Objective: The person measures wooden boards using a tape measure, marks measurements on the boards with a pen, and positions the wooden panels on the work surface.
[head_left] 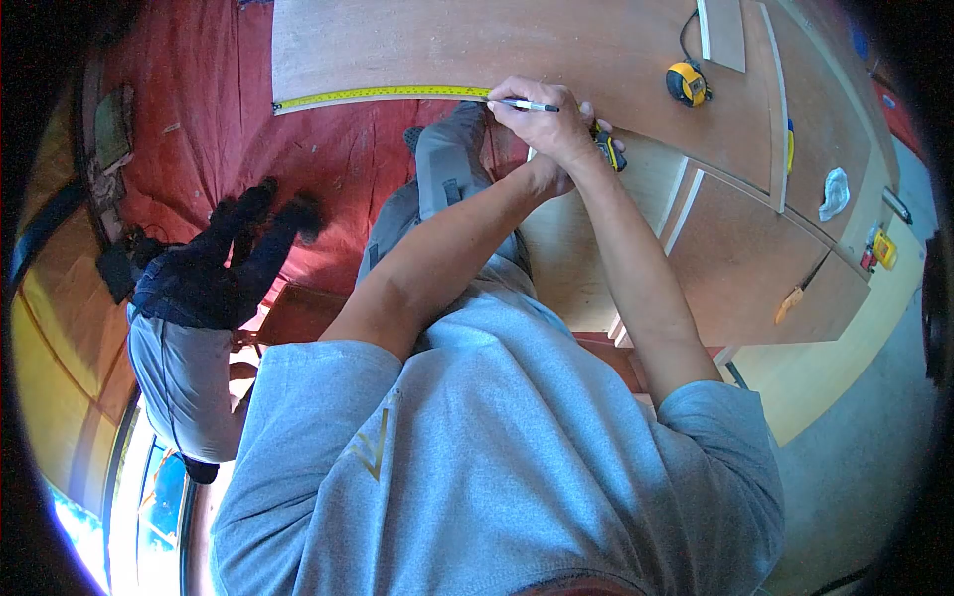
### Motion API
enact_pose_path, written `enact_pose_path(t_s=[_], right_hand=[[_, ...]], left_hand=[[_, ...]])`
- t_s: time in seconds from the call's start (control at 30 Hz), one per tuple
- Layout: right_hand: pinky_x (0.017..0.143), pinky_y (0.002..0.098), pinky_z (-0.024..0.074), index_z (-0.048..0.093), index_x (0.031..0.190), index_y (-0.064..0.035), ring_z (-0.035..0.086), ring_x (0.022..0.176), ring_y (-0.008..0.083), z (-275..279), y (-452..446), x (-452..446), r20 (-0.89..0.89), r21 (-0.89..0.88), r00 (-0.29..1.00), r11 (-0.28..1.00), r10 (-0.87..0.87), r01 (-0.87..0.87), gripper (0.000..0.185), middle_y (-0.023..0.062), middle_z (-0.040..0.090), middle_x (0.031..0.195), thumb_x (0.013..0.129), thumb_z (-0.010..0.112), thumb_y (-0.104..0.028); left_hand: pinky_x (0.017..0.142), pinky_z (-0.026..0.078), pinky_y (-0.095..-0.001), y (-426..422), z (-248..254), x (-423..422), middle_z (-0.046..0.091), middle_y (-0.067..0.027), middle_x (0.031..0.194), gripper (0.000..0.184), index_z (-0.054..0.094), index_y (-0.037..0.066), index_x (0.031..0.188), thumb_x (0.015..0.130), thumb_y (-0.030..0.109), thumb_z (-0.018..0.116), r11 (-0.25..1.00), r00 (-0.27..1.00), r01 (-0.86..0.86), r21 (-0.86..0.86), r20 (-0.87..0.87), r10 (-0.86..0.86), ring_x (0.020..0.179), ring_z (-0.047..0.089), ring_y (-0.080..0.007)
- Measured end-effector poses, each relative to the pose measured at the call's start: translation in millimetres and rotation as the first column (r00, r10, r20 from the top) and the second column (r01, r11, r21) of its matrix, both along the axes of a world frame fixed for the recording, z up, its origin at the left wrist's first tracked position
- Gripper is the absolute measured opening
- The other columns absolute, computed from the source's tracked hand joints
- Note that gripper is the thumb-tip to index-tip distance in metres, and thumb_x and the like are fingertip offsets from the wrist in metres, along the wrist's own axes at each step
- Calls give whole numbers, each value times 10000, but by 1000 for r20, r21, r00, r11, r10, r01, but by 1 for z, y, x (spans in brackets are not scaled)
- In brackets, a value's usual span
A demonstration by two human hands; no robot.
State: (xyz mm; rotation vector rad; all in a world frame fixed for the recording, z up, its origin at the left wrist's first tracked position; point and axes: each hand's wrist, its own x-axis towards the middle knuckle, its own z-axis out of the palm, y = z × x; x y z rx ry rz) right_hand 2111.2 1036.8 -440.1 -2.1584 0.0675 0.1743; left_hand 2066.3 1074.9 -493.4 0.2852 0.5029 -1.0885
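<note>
A yellow tape measure blade (383, 93) runs along the near edge of a wooden board (437, 45), its end at the board's left corner. My right hand (547, 117) is closed around a pen (530, 104), held almost level over the board edge where the blade meets the fingers. My forearms cross. Beneath the right wrist, my left hand (593, 121) is partly hidden, its fingers around the black and yellow tape measure case (609, 149). The blade between the pen hand and the case is covered by the right hand.
A second tape measure (688, 83) lies on the board to the right. Further right are crumpled plastic (835, 194), an orange-handled tool (790, 304) and a yellow tool (882, 250). Another person (189, 338) bends over at left, on the red floor covering (328, 159).
</note>
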Motion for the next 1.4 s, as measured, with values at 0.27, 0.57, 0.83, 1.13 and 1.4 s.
enact_pose_path(t_s=[0.27, 0.57, 0.83, 1.13, 1.4], right_hand=[[715, 357, 571, 754, 1035, -80, 729, 770, 195, 1, 0, 0, 29, 17, 1000, 1000, -4, 4, 162, 91, 757, 864, 902, 773, -171], [706, 348, 568, 754, 1030, -82, 717, 760, 178, 2, 1, 1, 32, 16, 999, 1000, -11, 11, 153, 79, 754, 858, 904, 768, -169], [781, 428, 595, 743, 995, -112, 763, 849, 305, 0, 0, 2, 19, 22, 1000, 1000, -19, 19, 174, 117, 771, 913, 864, 777, -221], [714, 361, 573, 761, 1032, -85, 735, 770, 201, -2, 1, 2, 25, -4, 1000, 1000, -9, 9, 165, 83, 767, 876, 908, 763, -194], [780, 435, 591, 740, 1019, -134, 761, 863, 312, 1, 1, 2, -38, 8, 999, 1000, -23, 24, 172, 112, 769, 920, 871, 764, -218]], left_hand=[[737, 586, -533, -1, -5, -4, 670, -86, 967, 334, 587, 130, 1027, 1015, 451, 678, 1000, 1000, -22, -19, -17, 22, 894, 712, -330], [752, 588, -522, -2, 1, -3, 674, -99, 967, 372, 600, 114, 1041, 1022, 481, 658, 999, 999, -45, -18, 27, 45, 914, 712, -316], [754, 585, -516, -1, 1, -2, 669, -94, 983, 348, 595, 122, 1064, 1038, 467, 636, 1000, 998, -26, -9, 49, 27, 924, 712, -311], [752, 578, -521, -1, -4, -2, 654, -55, 1018, 308, 564, 185, 1113, 1028, 468, 651, 1000, 1000, -16, -6, 14, 16, 939, 713, -309], [747, 585, -496, -1, -1, -2, 662, -56, 1017, 340, 581, 162, 1087, 1030, 493, 636, 1000, 1000, -18, 11, 26, 18, 943, 717, -295]])
